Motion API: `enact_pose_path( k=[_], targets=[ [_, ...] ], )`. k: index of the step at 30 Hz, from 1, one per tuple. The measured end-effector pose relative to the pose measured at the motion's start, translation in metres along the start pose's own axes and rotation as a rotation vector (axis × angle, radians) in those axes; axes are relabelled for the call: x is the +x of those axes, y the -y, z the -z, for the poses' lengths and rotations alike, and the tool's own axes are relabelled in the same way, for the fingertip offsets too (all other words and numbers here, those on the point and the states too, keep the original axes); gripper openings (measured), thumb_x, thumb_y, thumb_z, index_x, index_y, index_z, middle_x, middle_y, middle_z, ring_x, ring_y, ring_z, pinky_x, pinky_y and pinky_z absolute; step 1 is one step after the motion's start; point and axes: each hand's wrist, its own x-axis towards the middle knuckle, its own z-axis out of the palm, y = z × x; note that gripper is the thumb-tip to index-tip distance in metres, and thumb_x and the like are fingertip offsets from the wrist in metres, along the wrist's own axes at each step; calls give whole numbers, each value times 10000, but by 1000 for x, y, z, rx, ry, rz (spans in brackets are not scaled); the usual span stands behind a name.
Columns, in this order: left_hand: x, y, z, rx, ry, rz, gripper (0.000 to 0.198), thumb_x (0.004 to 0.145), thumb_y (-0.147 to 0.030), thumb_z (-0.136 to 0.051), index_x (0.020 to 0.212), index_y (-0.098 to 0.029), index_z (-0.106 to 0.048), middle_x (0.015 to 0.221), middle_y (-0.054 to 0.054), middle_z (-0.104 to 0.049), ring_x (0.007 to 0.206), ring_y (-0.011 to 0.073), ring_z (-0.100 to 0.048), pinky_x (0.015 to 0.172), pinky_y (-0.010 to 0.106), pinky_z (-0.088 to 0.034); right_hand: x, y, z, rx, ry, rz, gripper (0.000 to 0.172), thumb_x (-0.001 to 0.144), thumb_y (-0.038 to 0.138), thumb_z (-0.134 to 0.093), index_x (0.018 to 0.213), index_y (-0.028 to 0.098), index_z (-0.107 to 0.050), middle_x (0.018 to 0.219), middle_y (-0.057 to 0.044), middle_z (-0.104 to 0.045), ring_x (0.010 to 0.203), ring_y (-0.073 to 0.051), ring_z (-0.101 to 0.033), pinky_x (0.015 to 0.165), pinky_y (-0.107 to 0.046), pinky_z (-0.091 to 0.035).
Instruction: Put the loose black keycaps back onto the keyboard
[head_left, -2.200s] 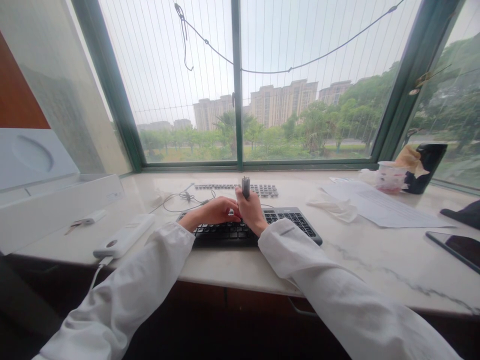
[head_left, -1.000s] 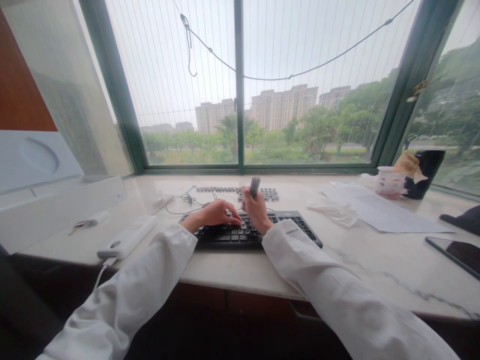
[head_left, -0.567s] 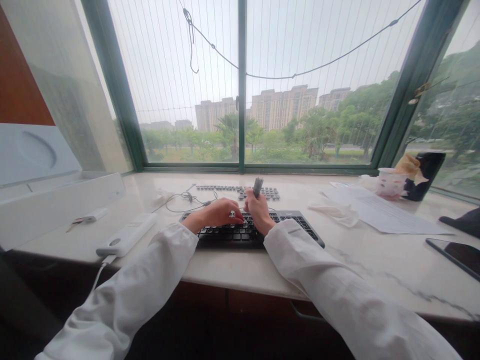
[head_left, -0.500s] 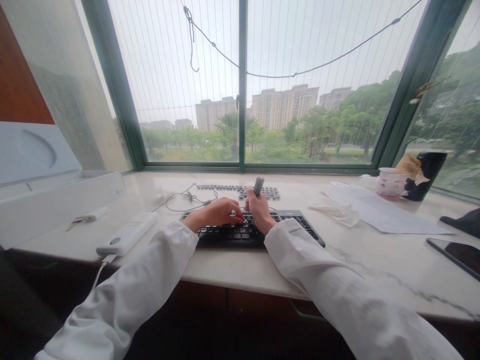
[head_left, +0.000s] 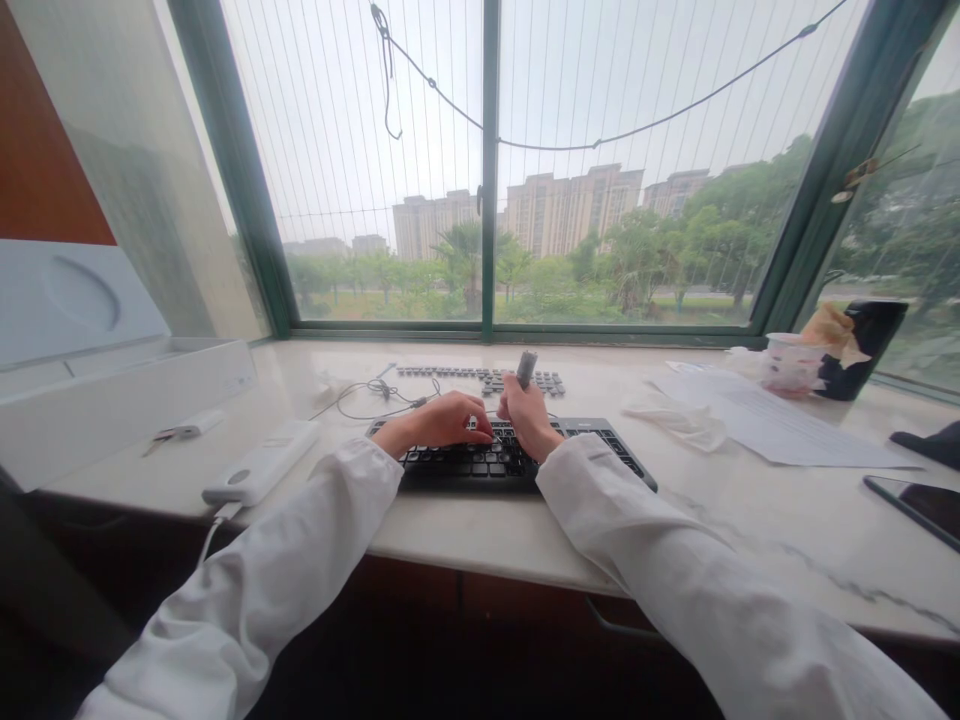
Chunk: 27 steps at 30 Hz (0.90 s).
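Head view: left hand [head_left: 444,422] curled over the black keyboard [head_left: 457,472], fingertips down among the keys, with a small pale item [head_left: 472,423] at the fingers, too small to identify; grip on it undeterminable. Right hand [head_left: 529,420] closed around a grey cylindrical tool [head_left: 526,369], lower end hidden in the fist, exact kind unreadable. Keys beneath both hands obscured. Rows of loose keycaps [head_left: 517,381] just beyond the keyboard, on the marble tabletop [head_left: 480,535].

Green-framed window [head_left: 489,170] strung with thin vertical wires, overcast daylight; apartment towers [head_left: 574,215] and trees [head_left: 637,265] outside; white marble desk [head_left: 465,535] below; reddish-brown wall [head_left: 45,140] far left.
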Motion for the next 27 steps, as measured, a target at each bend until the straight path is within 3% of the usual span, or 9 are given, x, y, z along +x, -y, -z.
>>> enact_pose_path(
  k=[4,6,11,17,20,24,27],
  targets=[
    [0,5,-2,-96,7,-53,261,828,-380,-665,851,-133,-745,830,65,-678,671,105,-567,649,225,-441,0,-9,-4,-274,115,256,415,841,432,-532,517,213,-392,425,45,-399,403,-86,-377,407,-232,-302],
    [0,9,-4,-151,2,-30,281,821,-391,-670,862,-124,-745,839,71,-683,687,110,-567,643,228,-439,0,-12,-5,-274,124,282,426,832,464,-528,512,216,-397,420,44,-404,405,-91,-385,415,-236,-310],
    [1,17,-9,-205,0,112,326,771,-456,-707,882,-156,-769,810,40,-693,661,92,-546,624,213,-413,1,-10,-4,-16,153,106,385,785,427,-579,535,225,-368,420,77,-338,374,-70,-293,384,-230,-267],
    [1,13,-6,-208,7,125,335,759,-483,-710,890,-181,-773,819,29,-705,668,88,-551,632,208,-405,0,-3,-1,158,53,-40,371,782,314,-570,551,238,-290,425,111,-238,372,-54,-200,364,-214,-227],
    [1,12,-5,-210,-1,124,329,756,-475,-714,873,-171,-767,813,34,-702,673,93,-554,609,203,-393,-2,-3,-2,51,42,-14,345,789,312,-544,535,232,-325,414,90,-294,369,-64,-254,376,-224,-251],
    [1,13,-7,-249,0,119,314,753,-443,-716,819,-138,-747,756,28,-688,656,103,-556,593,205,-395,-8,-6,-8,-310,105,205,361,806,368,-514,499,211,-408,411,40,-408,412,-101,-399,418,-237,-289],
    [0,13,-8,-263,2,153,317,745,-437,-721,790,-124,-739,694,15,-675,605,95,-533,585,206,-398,-10,-9,-12,-411,135,327,363,818,382,-493,506,207,-432,414,37,-434,437,-111,-441,449,-235,-312]
  ],
)
